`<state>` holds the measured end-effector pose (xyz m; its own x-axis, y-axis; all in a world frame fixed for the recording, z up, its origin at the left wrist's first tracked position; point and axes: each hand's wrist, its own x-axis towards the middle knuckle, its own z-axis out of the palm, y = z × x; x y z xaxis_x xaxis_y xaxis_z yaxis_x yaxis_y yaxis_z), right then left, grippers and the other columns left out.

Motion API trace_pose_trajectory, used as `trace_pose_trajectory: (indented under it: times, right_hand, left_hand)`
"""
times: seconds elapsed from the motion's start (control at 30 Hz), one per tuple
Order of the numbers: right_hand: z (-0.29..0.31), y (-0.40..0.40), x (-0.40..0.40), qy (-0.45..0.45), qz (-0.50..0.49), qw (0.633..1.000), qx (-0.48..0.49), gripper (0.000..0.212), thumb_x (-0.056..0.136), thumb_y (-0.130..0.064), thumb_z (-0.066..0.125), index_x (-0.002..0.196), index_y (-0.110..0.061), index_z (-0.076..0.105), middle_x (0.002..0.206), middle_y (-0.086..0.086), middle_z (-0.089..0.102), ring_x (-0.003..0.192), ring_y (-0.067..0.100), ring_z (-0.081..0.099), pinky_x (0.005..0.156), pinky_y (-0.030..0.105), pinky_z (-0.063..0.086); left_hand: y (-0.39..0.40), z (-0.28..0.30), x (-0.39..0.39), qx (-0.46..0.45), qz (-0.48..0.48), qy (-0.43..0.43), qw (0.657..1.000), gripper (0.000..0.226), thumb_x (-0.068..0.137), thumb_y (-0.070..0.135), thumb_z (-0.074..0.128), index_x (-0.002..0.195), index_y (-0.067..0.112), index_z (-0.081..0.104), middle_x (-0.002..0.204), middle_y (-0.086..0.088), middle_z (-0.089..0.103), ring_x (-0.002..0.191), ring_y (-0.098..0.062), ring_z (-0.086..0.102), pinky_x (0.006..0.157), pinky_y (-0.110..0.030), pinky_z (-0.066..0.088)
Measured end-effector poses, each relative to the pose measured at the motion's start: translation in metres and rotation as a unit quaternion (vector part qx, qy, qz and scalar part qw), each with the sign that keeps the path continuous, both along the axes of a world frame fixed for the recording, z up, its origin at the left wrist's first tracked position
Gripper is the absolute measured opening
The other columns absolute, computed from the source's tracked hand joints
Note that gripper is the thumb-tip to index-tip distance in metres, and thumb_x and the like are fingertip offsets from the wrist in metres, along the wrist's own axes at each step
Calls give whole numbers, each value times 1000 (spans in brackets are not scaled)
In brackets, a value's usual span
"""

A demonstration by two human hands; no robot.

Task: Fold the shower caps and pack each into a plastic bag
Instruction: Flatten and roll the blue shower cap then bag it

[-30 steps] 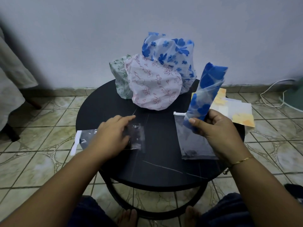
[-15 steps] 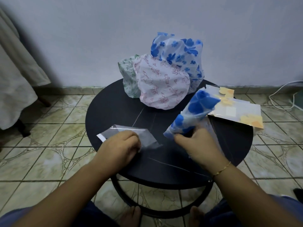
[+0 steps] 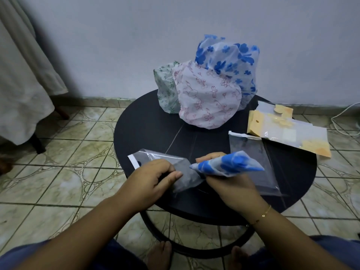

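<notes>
Item: folded blue-print shower cap [image 3: 228, 165], near centre of round black table [image 3: 148, 129]. Gripped by R hand [image 3: 231, 184]; tip at mouth of clear plastic bag [image 3: 167, 164], pinched by L hand [image 3: 153, 180]. Unfolded caps [image 3: 206, 94] far side.

A second ago the right hand [image 3: 231, 184] held the folded blue-flowered cap [image 3: 228, 166] upright, well apart from the left hand [image 3: 153, 179]; now the cap lies tipped almost level in that grip, its narrow end pointing at the mouth of the clear bag [image 3: 175, 168]. The left hand, which had been flat on the bag on the counter [image 3: 194, 141], now pinches the bag's open end, raised, just beside the cap's tip. The two grips have closed in until nearly touching.
</notes>
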<state>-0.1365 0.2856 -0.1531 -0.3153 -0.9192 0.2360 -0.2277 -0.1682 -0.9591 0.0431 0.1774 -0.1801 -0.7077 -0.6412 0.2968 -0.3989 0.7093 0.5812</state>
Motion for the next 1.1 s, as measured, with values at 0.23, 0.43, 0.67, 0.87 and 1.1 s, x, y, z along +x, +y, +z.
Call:
trace_pose_trajectory:
  times: [0.23,0.43,0.67,0.87,1.1]
  right_hand:
    - [6,-1,4,25,-18,998,62,25,81,12,59,82,-12,65,83,-5,65,75,-2,60,69,9,47]
    - [9,1,4,8,-26,997,71,26,81,10,60,83,-15,64,84,-5,65,75,-4,60,71,9,47]
    - [9,3,0,6,-42,995,85,18,82,2,62,86,-15,65,90,4,67,86,10,62,82,24,50]
    - [5,1,-2,20,-59,993,97,12,81,7,61,92,5,62,95,24,63,88,28,60,81,33,50]
    - [8,2,-2,24,-77,992,96,19,79,8,56,90,-5,65,96,21,65,92,28,60,80,32,50]
  left_hand:
    - [5,-8,-2,-112,80,-78,987,74,56,82,51,113,35,55,131,7,40,114,-10,35,95,-39,36]
    - [9,-4,-5,-130,200,-168,956,109,45,100,23,132,36,42,125,2,43,119,-21,39,93,-37,29]
    - [11,1,-12,-147,255,-205,933,119,39,102,21,137,38,35,109,3,46,104,-20,44,85,-33,20]
    - [3,2,-16,-67,147,-157,974,112,41,93,31,140,41,30,128,15,36,124,-9,27,92,-26,15]
    - [-2,-7,-15,-277,136,39,951,106,57,71,62,138,7,36,137,-9,33,120,-25,39,98,-36,30]
